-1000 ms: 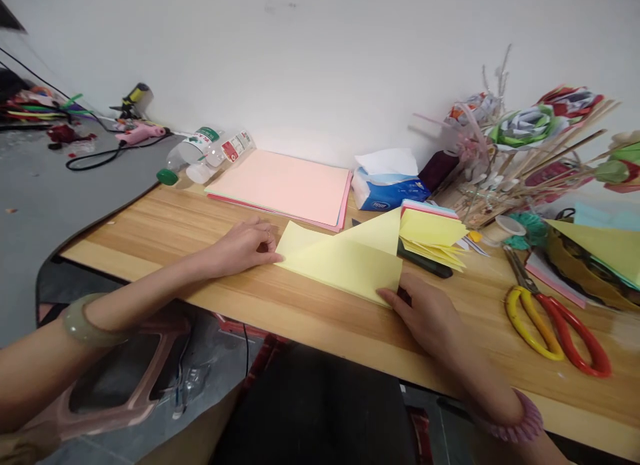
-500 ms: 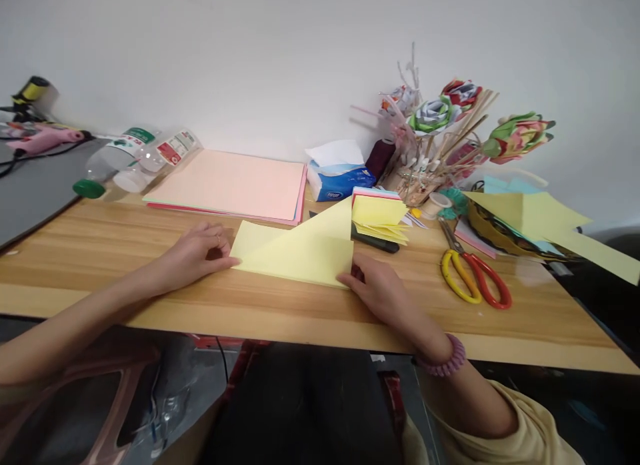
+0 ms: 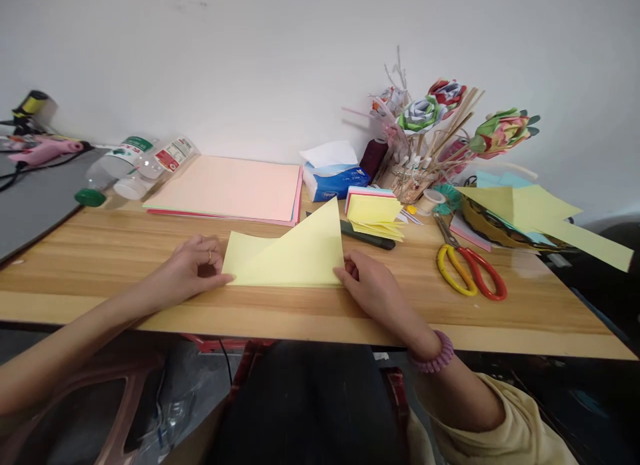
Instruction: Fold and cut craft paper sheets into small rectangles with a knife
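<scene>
A pale yellow sheet of paper (image 3: 290, 257) lies on the wooden table (image 3: 150, 251), one corner folded over into a triangle. My left hand (image 3: 193, 273) pinches the sheet's left corner with curled fingers; a ring shows on one finger. My right hand (image 3: 367, 286) grips the lower right corner, fingers closed on the edge. Both hands rest on the tabletop near its front edge.
A stack of pink paper (image 3: 227, 188) lies behind the sheet. Plastic bottles (image 3: 135, 165) lie at left. A tissue box (image 3: 333, 178), small coloured paper squares (image 3: 375, 210), a black pen (image 3: 367, 237), red-and-yellow scissors (image 3: 470, 271), paper flowers on sticks (image 3: 440, 128) and loose yellow sheets (image 3: 540, 215) fill the right.
The camera has swung right and levelled, so the table sits squarer in view. Both hands kept hold of the yellow sheet's corners and drew it slightly toward the front edge.
</scene>
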Tool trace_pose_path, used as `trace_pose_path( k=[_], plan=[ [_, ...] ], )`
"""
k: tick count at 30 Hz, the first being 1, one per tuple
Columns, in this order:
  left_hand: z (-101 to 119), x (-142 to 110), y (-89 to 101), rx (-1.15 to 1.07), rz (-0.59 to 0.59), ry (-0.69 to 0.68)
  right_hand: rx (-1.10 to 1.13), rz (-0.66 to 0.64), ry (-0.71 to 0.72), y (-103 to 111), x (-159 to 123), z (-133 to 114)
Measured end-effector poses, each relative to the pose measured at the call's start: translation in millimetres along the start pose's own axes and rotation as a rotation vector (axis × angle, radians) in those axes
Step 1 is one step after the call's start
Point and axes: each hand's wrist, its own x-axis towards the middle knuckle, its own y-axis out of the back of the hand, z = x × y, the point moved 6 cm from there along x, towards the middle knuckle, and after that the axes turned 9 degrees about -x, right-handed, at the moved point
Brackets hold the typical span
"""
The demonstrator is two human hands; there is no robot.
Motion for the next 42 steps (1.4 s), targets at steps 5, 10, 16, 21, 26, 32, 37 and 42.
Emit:
trace_pose_path(
  k=[5,10,16,21,26,32,37,42],
  plan=[
    [12,-17,-4.6,0.005,0.01,0.02,-0.077,0.031,-0.017,0,-3,-6],
    [10,-18,-5.8,-0.005,0.014,0.06,-0.183,0.062,0.036,-3,-8,-8],
    [9,-17,-5.6,-0.011,-0.003,0.093,-0.283,0.086,0.09,-8,-10,-11],
    [10,-18,-4.6,0.007,-0.004,0.105,-0.296,0.093,0.117,-8,-9,-11],
    [12,-17,-3.6,-0.018,-0.029,0.108,-0.295,0.098,0.117,-7,-9,-10],
    [11,-17,-2.0,-0.059,-0.034,0.11,-0.293,0.117,0.121,-8,-9,-10],
    [10,-18,-2.1,-0.057,-0.041,0.124,-0.291,0.115,0.143,-8,-10,-11],
    [9,-19,-3.2,-0.049,-0.031,0.113,-0.296,0.105,0.131,-9,-10,-10]
  ],
)
